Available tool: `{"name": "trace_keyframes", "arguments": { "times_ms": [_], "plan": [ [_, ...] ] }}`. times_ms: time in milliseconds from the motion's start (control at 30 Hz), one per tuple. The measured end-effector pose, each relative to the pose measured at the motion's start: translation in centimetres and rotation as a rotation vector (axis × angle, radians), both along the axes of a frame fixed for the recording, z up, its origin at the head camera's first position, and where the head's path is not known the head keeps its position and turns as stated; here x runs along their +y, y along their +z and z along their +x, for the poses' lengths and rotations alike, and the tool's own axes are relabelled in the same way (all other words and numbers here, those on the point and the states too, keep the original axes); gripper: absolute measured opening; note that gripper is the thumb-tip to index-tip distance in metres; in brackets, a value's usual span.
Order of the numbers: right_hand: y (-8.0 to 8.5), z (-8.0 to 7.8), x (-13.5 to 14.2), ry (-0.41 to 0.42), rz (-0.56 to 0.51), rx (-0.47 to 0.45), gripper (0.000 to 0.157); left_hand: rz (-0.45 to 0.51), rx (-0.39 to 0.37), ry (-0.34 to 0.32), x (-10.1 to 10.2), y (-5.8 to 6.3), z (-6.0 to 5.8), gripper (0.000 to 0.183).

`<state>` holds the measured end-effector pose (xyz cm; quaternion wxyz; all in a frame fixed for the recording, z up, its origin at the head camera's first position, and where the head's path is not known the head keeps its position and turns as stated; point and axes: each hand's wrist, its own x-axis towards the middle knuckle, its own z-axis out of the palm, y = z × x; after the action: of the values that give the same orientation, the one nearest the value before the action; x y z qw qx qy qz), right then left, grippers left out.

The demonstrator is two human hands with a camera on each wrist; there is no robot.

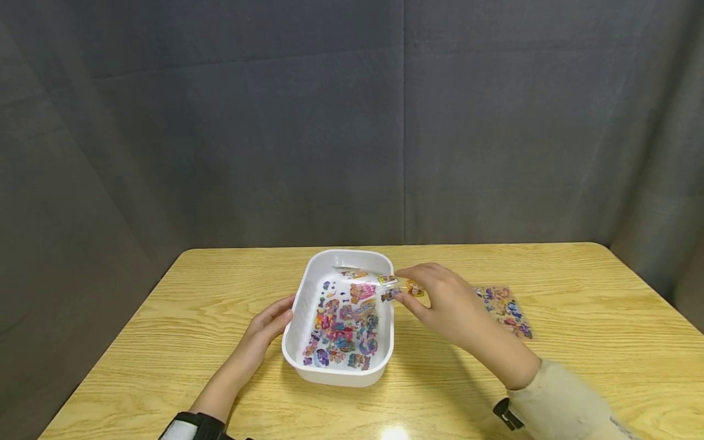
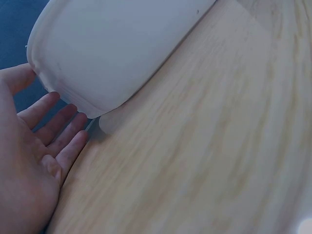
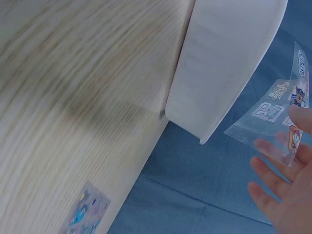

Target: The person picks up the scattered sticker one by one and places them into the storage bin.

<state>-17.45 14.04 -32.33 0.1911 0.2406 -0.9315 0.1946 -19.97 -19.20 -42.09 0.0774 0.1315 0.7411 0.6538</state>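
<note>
A white plastic bin (image 1: 338, 377) holds several clear sticker sheets (image 1: 335, 333) printed with colourful cartoon figures. Against its left side rests my left hand (image 1: 267, 324); the left wrist view shows those fingers fairly straight and spread, tips at the bin's outer wall (image 2: 112, 53). Over the right rim, my right hand (image 1: 440, 299) pinches a transparent sticker sheet (image 1: 387, 280) between thumb and fingers. This sheet bends, and part of it extends over the bin; its stickers show in the right wrist view near my right hand (image 3: 287, 190).
Another sticker sheet (image 1: 503, 311) lies on the wooden table (image 1: 594, 342) to the right, partly behind my right wrist. A dark grey curtain (image 1: 330, 153) hangs behind the table's far edge.
</note>
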Motion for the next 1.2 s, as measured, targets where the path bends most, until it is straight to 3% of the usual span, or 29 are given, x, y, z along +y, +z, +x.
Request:
{"name": "trace_keyframes", "arguments": {
  "times_ms": [433,733,1200],
  "plan": [
    [-0.5,-0.2,-1.4,0.053,-0.005,0.029,0.036,0.002,-0.005,0.004,0.0,0.1,-0.1,0.051],
    [-0.3,-0.2,-2.0,0.031,0.001,-0.004,0.037,0.004,-0.005,-0.008,0.0,0.0,0.0,0.052],
    [-0.5,-0.3,-3.5,0.126,0.019,-0.041,0.037,0.008,0.005,-0.013,0.0,0.0,0.0,0.051]
  ]
}}
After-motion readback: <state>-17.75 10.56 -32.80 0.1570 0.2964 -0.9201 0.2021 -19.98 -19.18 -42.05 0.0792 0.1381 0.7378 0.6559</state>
